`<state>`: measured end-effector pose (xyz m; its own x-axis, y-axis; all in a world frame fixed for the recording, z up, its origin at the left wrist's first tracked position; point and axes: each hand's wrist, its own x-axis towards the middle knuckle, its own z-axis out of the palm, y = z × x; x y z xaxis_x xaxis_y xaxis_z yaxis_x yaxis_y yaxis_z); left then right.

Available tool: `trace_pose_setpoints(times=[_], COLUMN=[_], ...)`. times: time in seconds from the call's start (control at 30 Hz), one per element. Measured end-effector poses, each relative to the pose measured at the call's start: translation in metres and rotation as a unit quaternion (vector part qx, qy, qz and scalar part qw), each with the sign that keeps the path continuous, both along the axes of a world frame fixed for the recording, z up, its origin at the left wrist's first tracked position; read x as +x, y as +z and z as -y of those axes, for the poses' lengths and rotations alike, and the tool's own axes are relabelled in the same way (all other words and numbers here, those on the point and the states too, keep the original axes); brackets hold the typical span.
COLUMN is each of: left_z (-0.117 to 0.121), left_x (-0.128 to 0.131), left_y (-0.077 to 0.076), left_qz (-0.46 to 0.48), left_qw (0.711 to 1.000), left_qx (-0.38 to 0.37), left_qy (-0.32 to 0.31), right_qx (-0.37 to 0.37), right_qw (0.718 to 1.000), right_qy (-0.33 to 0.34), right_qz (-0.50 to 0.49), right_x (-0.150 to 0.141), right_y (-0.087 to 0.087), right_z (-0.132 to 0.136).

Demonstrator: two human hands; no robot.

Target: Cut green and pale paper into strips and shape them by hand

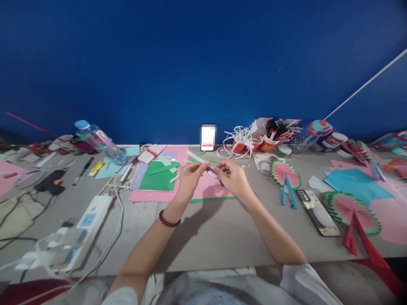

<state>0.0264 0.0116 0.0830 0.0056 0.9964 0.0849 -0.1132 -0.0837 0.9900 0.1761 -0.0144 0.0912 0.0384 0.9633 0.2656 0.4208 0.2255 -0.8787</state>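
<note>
Above the pink paper [210, 191] in the middle of the table, both my hands are raised close together. My left hand [191, 177] is closed in a pinch on a pale green paper strip [196, 157], which sticks out up and to the left past the fingertips. Facing it, my right hand [231, 174] has its fingers curled and closed. A small dark curved object with a whitish part [216, 175] shows by the right fingers; its kind is unclear. Left of my hands lies a green sheet [157, 180] with several pale green strips on it.
A lit phone [207, 140] leans against the blue wall. Cups [266, 144] with white strips and tools stand behind on the right. Pink-and-green paper fans [285, 173] and a second phone [318, 212] lie right. At left are a power strip [90, 228] and a bottle [101, 142].
</note>
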Motion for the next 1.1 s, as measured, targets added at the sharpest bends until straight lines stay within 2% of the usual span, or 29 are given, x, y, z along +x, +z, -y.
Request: trace_pose_setpoints(times=[0.63, 0.97, 1.1], left_z=[0.0020, 0.0016, 0.0001], left_x=[-0.0003, -0.0009, 0.0002], left_y=[0.0018, 0.0043, 0.0018], left_qz=[0.012, 0.000, -0.011], left_qw=[1.000, 0.999, 0.999], left_qx=[-0.026, -0.005, 0.020], left_qy=[-0.011, -0.043, -0.031], right_qx=[0.020, 0.004, -0.001], right_qw=[0.998, 0.999, 1.000], right_qy=[0.001, 0.012, 0.013], right_qz=[0.057, 0.048, 0.027], right_x=[0.0005, 0.0038, 0.0031], right_y=[-0.0020, -0.0017, -0.0017], right_z=[-0.0005, -0.0052, -0.0053])
